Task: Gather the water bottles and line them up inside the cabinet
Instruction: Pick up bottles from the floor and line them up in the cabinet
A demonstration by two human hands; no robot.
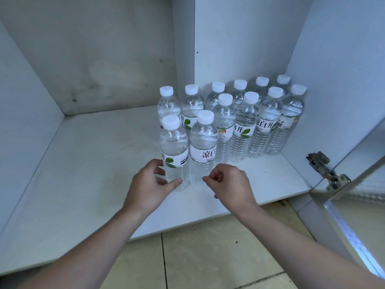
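Twelve bottles (224,126) stand on the cabinet shelf (93,163); the left hand (149,188) grips the front-left bottle (174,155), the right hand (227,184) hovers loosely curled, empty, beside its neighbour (203,147), and a careless nudge could topple either.

Storage corner of a home or office; cannot tell which. Floor-level white laminate cabinet (108,155), stained back panel beyond the fingers (158,170). Metal hinge (325,170) and open door (358,215) right of them. Beige floor tiles (208,257) below. Bottled water (241,126) stocked in rows.
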